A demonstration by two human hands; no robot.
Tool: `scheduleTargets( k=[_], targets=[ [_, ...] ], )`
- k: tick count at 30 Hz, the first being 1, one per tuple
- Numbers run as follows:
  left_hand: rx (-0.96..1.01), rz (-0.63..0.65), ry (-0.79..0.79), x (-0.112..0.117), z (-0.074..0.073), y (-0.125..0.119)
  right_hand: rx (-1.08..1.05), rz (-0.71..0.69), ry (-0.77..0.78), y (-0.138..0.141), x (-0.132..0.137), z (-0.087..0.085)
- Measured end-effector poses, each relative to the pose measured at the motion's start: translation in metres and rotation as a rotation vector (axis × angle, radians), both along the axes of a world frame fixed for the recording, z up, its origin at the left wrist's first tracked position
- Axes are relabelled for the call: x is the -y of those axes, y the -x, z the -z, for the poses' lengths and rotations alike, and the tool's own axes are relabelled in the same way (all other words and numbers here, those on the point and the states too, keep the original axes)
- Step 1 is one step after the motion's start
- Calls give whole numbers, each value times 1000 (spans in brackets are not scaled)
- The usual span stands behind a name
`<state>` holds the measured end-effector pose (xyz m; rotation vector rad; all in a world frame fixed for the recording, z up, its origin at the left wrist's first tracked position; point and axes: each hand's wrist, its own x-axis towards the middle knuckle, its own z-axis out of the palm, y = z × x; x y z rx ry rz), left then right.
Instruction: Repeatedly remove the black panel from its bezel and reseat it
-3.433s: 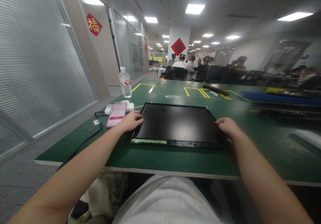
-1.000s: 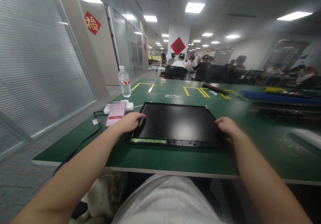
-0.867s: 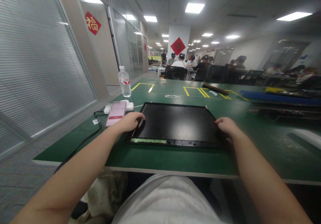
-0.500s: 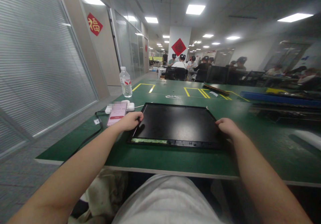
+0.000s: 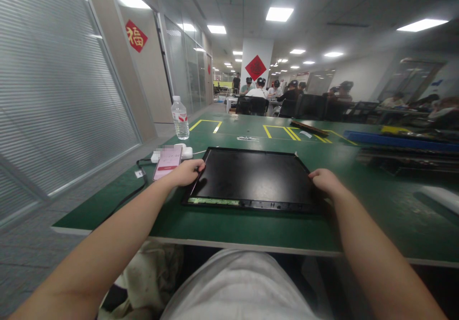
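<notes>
A flat black display panel [image 5: 251, 176] lies on the green table [image 5: 233, 226] in front of me, with a thin green strip along its near left edge. My left hand [image 5: 186, 172] rests on the panel's left edge, fingers curled over the rim. At the right edge my right hand [image 5: 324, 181] sits the same way, its fingers bent down onto the frame. Both forearms reach forward over the table's near edge.
A pink-screened phone [image 5: 167, 159] lies just left of my left hand, beside a white charger [image 5: 186, 152] and a black cable [image 5: 125, 196]. A water bottle [image 5: 180, 118] stands further back. Blue trays [image 5: 394, 139] and dark panels lie at right. Several people [image 5: 258, 90] sit at far tables.
My left fingers have drawn back a little from the panel's face to its left rim. My right hand and the panel have stayed put.
</notes>
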<state>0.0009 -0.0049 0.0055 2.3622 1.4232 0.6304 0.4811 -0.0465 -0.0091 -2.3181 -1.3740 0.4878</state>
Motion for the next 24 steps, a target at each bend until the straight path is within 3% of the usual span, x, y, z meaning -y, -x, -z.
scheduleTargets(
  k=[11, 24],
  targets=[
    [51, -64, -24, -6, 8, 4, -24, -48, -69, -12, -6, 11],
    [28, -108, 10, -1, 1, 2, -98, 33, -95, -4, -1, 4]
  ],
)
